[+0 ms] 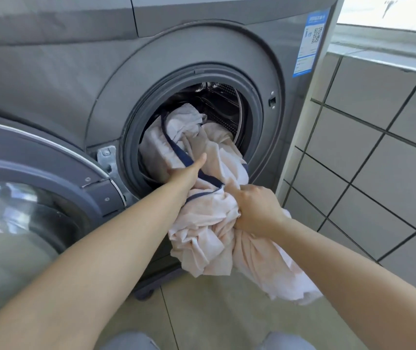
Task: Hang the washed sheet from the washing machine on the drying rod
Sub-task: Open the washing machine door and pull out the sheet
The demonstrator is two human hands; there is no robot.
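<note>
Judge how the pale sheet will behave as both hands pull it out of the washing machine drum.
The sheet is probably floppy: it bunches and folds where the right hand grips it. Its free end sags floorward, so it may drag. Part remains in the drum, so it could snag.

pale pink sheet (209, 223) navy-trimmed, grey washing machine (75, 72)
</note>
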